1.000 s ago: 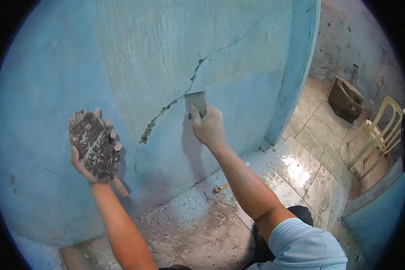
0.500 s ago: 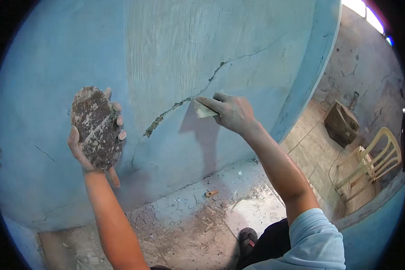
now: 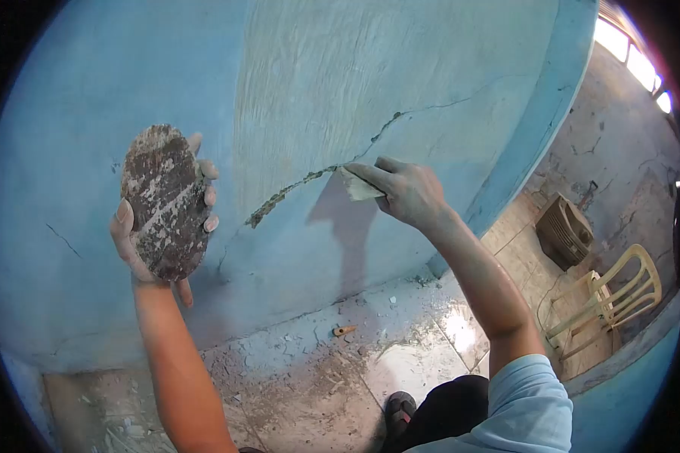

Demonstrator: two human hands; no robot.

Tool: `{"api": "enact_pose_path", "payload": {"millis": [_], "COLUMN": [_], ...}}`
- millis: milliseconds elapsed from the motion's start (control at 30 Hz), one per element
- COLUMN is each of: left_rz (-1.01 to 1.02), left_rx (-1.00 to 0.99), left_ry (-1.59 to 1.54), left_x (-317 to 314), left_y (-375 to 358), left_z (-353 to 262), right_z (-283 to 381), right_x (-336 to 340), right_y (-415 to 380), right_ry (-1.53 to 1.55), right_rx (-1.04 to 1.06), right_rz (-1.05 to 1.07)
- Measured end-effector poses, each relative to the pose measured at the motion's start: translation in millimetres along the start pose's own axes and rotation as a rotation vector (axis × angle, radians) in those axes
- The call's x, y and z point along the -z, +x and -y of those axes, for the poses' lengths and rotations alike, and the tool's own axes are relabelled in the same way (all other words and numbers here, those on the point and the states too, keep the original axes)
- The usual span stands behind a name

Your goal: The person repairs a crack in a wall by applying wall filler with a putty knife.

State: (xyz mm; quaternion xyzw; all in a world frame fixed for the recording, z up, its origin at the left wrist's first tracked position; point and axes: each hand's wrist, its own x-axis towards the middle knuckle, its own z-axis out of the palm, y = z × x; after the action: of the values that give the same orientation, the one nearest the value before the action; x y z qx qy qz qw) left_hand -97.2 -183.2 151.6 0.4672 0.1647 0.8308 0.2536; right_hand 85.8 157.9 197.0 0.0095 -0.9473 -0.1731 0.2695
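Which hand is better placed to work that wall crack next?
Probably the right hand: it holds a flat scraper at the crack, while the left hand is occupied with a dirty oval board.

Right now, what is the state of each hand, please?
Left hand: holding a flat, oval, stained board, fingers curled at its edges.
Right hand: closed on a small flat scraper at the wall crack.

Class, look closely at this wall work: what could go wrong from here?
The flat blade in the right hand might chip the broken edges of the crack wider.
The oval slab, resting upright in the left hand, could slip.
Debris on the floor might trip someone.
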Motion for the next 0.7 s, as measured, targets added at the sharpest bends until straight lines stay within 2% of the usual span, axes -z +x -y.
{"api": "enact_pose_path", "payload": {"millis": [67,167,267,367,400,500,533,633,700], "left_rz": [-0.017,-0.037,-0.035,-0.046,-0.041,-0.035,-0.046,-0.039,-0.039], "left_rx": [-0.008,-0.027,-0.021,-0.02,-0.017,-0.017,-0.021,0.003,-0.002], "left_ry": [0.003,0.052,0.09,0.081,0.094,0.116,0.109,0.136,0.152], "left_x": [-1,-6,-8,-7,-8,-13,-13,-15,-20], "left_y": [0,0,1,2,2,4,3,4,3], "left_z": [1,3,1,5,5,2,3,1,2], "right_z": [6,-13,6,32,1,-6,17,21,0], "right_x": [10,-4,27,27,14,11,7,11,22], "right_y": [5,19,17,13,20,16,-1,1,21], "right_ry": [-0.104,0.258,-0.105,-0.291,0.02,-0.034,-0.35,-0.221,0.071], "right_rx": [-0.014,-0.078,-0.02,-0.072,-0.053,0.042,0.117,0.048,-0.07], "right_rz": [0.061,0.174,0.264,0.273,0.257,0.229,0.077,0.143,0.243]}}
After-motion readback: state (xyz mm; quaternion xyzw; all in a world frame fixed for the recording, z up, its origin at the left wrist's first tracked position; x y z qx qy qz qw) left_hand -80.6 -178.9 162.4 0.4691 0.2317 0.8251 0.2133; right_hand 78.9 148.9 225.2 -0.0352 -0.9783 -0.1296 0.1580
